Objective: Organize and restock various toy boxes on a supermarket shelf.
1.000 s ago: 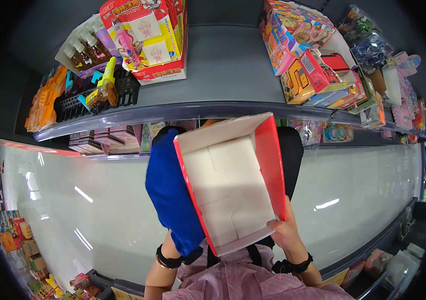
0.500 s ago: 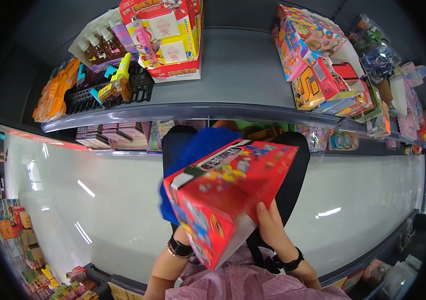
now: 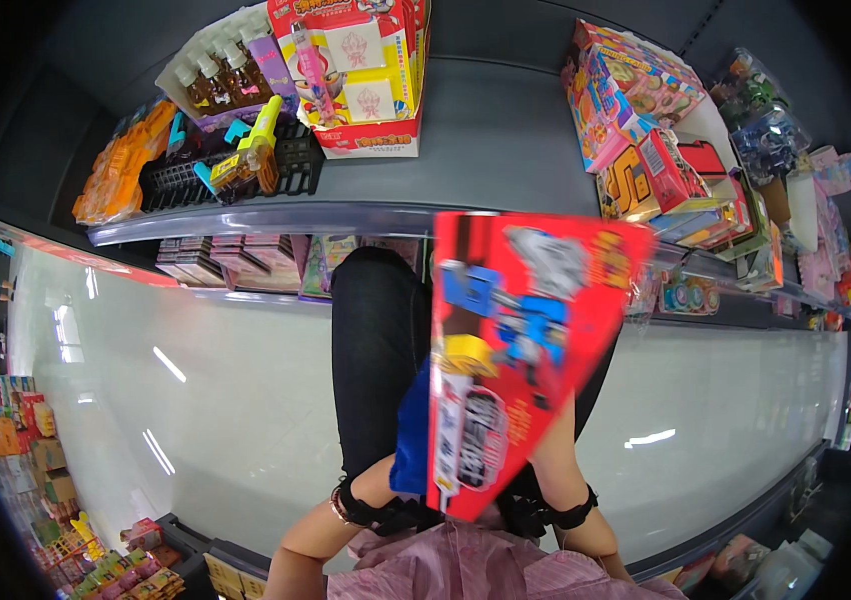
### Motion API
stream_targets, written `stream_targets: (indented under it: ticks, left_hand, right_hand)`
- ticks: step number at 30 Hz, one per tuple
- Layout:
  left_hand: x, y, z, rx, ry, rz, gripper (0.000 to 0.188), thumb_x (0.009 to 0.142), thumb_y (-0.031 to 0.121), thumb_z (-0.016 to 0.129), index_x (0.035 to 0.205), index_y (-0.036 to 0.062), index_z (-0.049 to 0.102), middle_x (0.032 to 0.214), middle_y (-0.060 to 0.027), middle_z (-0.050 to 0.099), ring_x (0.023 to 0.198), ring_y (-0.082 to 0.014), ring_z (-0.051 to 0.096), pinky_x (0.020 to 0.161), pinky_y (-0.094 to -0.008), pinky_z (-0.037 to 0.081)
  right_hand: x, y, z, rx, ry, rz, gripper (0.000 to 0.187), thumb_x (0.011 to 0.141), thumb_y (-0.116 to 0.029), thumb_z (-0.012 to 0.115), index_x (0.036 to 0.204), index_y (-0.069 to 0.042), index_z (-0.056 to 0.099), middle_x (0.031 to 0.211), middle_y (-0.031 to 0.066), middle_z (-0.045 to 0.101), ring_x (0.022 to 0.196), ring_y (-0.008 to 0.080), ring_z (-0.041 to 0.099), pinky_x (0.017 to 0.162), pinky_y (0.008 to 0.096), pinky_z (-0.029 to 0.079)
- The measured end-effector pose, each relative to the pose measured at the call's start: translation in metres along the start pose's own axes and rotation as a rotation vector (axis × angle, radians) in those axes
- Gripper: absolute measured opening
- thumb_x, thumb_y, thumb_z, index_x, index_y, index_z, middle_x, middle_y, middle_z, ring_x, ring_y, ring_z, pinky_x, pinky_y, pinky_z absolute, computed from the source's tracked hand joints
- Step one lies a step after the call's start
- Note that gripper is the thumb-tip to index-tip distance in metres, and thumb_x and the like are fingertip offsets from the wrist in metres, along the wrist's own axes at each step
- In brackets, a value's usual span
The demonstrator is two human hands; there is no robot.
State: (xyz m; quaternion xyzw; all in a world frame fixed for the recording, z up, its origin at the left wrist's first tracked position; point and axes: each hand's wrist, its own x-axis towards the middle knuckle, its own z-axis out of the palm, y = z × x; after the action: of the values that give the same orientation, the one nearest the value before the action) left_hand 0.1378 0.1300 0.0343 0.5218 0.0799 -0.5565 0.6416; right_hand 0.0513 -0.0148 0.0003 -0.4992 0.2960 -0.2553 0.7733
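Observation:
A red toy box (image 3: 546,330) with pictures of blue and grey toys is held up over my lap, one broad face toward me and slightly blurred. My right hand (image 3: 553,450) grips its lower right side, the fingers hidden behind it. On the box's left, a blue cloth (image 3: 411,440) shows partly, bunched behind its edge. My left hand (image 3: 382,482) reaches into this cloth and appears to hold it; its fingers are covered. Both wrists carry black bands.
Ahead runs a grey shelf (image 3: 486,190). On it stand a red and yellow display box (image 3: 371,140), a black basket (image 3: 166,185) with a yellow-and-brown toy, small pump bottles, and colourful toy boxes (image 3: 636,90) at right. More packages sit on the lower shelf, close to my knees.
The red box has swung upright and turned, so a different face shows now. My right hand has gone behind it. The blue cloth has moved down and right, nearer my lap.

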Motion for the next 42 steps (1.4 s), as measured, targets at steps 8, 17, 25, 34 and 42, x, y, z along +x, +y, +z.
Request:
stream_targets:
  ticks: [8,17,25,34,42]
  left_hand:
    - [-0.017,0.024,-0.014,0.449,0.167,0.829,0.044,0.096,0.017,0.058,0.137,0.0033,0.048,0.122,-0.0087,0.063,0.109,-0.0180,0.061,0.096,-0.0336,0.050]
    - [-0.030,0.005,-0.098,0.233,0.366,0.816,0.044,0.097,0.014,0.056,0.138,0.0022,0.046,0.125,-0.0093,0.061,0.112,-0.0177,0.059,0.097,-0.0334,0.049]
    - [-0.029,-0.021,-0.120,0.277,0.434,0.822,0.044,0.098,0.012,0.055,0.139,0.0013,0.045,0.127,-0.0099,0.058,0.115,-0.0175,0.056,0.099,-0.0332,0.047]
    - [0.013,-0.018,-0.045,0.769,0.369,0.883,0.033,0.097,0.007,0.052,0.129,0.0013,0.054,0.120,-0.0120,0.060,0.112,-0.0244,0.057,0.100,-0.0360,0.044]
    - [0.007,0.020,-0.004,1.229,0.191,0.857,0.037,0.092,0.008,0.049,0.128,0.0001,0.053,0.132,-0.0236,0.050,0.124,-0.0431,0.042,0.108,-0.0468,0.031]
  right_hand:
    - [-0.003,-0.010,-0.006,-0.410,-0.114,0.006,0.037,0.106,-0.018,0.043,0.137,0.001,0.041,0.122,0.0088,0.059,0.108,0.0131,0.055,0.094,0.0278,0.043]
    - [-0.008,-0.021,-0.033,-0.592,-0.052,-0.110,0.043,0.102,-0.013,0.047,0.142,-0.001,0.041,0.124,0.0171,0.061,0.112,0.0201,0.059,0.092,0.0306,0.046]
    - [-0.015,-0.032,-0.015,-0.657,-0.067,-0.276,0.060,0.084,0.002,0.061,0.142,-0.001,0.046,0.130,0.0196,0.051,0.117,0.0304,0.054,0.101,0.0337,0.040]
    - [-0.032,-0.031,0.009,-0.681,-0.129,-0.347,0.065,0.072,0.008,0.058,0.137,0.002,0.051,0.131,0.0234,0.050,0.117,0.0335,0.056,0.096,0.0337,0.045]
    - [-0.045,-0.023,0.002,-0.676,-0.169,-0.410,0.068,0.067,0.004,0.060,0.135,0.005,0.052,0.132,0.0273,0.048,0.108,0.0339,0.061,0.093,0.0330,0.047]
